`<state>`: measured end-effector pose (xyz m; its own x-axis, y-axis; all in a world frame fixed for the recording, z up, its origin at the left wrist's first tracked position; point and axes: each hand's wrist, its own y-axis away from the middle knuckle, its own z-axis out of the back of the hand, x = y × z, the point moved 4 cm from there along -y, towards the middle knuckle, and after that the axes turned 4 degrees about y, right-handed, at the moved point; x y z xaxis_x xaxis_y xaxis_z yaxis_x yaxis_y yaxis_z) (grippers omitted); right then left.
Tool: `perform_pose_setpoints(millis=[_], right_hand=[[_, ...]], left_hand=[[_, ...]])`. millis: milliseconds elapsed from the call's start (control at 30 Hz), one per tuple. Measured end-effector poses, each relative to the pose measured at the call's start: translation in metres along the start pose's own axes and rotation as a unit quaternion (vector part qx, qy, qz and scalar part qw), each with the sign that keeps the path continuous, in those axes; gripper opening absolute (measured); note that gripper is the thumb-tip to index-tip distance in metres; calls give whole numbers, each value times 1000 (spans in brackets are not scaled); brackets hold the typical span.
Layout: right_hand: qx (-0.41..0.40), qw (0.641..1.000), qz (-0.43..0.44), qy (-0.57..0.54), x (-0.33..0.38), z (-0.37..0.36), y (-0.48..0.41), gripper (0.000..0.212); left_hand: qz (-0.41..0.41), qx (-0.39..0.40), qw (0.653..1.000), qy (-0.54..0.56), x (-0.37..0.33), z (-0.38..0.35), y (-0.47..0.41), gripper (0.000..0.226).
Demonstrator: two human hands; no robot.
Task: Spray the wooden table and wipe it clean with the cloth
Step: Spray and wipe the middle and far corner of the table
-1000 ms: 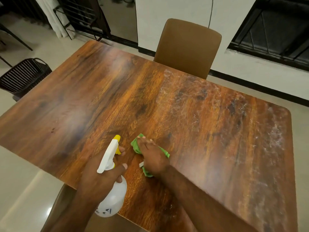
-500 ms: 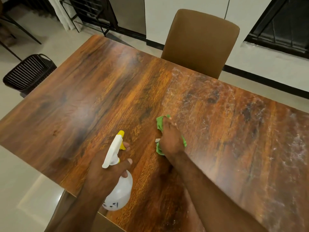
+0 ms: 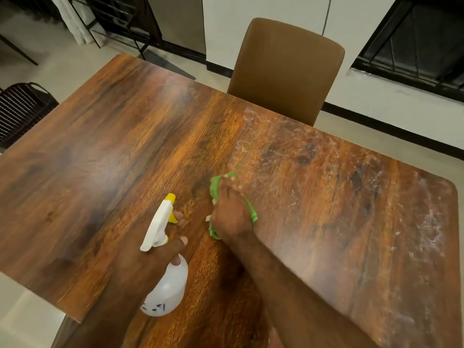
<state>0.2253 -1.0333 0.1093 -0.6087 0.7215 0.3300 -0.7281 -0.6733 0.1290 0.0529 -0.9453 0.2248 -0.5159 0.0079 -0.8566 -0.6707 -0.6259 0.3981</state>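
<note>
The wooden table (image 3: 108, 151) fills most of the view. Its right half carries whitish streaks (image 3: 391, 202); the left half looks smooth. My left hand (image 3: 150, 262) grips a white spray bottle (image 3: 168, 287) with a yellow nozzle, held over the near edge and pointing away from me. My right hand (image 3: 229, 212) presses a crumpled green cloth (image 3: 216, 183) onto the table's middle, its fingers curled round the cloth, which shows mostly at the hand's far and right sides.
A brown padded chair (image 3: 286, 69) stands at the table's far side. A dark woven chair (image 3: 20, 109) sits at the left. A black metal rack (image 3: 113, 23) and a barred window (image 3: 414, 41) lie beyond. Pale floor surrounds the table.
My right hand has slid the green cloth away from me and to the right, toward the streaked area. The left hand keeps holding the spray bottle in about the same place.
</note>
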Motion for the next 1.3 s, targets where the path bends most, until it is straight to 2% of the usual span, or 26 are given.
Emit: perform_pose_setpoints(millis=[100,167,233,333,433,500,567,633,700,733,833,867,1033,1200,1300], right_hand=[[41,994,98,-4,24,-19,14,99],[35,992,117,-13,21,-19,8,96],[24,993,113,-18,14,-9,-9,91],[9,996,78,-28,5,6,-42,87],[1,999,36,-35,-7,14,-68,82],[-17,998,-23,-50,-20,17,-73,76],[-37,994,-87,-55,-28,16,-68,81],[-23,998,-49,-24,-16,8,-52,94],[-2,999,54,-8,1,-1,-31,92],[3,998,67,-18,0,-2,-25,90],[-17,998,-39,-38,-20,4,-24,94],[-22,998,-43,-32,-20,2,-20,96],[-20,994,84,-68,-5,-27,33,83],[-22,993,92,-70,-11,-31,52,80],[-14,993,93,-72,-11,-33,52,88]], left_hand=[[13,0,1000,-22,0,-3,-12,26],[26,-5,998,-49,-1,-4,-18,16],[14,11,998,-52,-9,-9,-22,23],[2,36,999,-33,-15,-10,-29,38],[-9,31,999,-14,-14,-11,-39,38],[-15,35,999,-22,-16,-13,-42,34],[-18,34,999,-33,-18,-13,-46,34],[-23,33,999,-36,-18,-13,-49,35],[-17,38,998,-48,-20,-18,-50,32],[-14,41,998,-46,-21,-20,-52,30],[-22,44,998,-30,-27,-27,-53,27],[-20,45,998,-28,-29,-30,-53,27],[-3,57,997,-48,-36,-44,-62,28],[10,78,993,-91,-38,-52,-82,19],[11,83,992,-98,-39,-51,-91,21]])
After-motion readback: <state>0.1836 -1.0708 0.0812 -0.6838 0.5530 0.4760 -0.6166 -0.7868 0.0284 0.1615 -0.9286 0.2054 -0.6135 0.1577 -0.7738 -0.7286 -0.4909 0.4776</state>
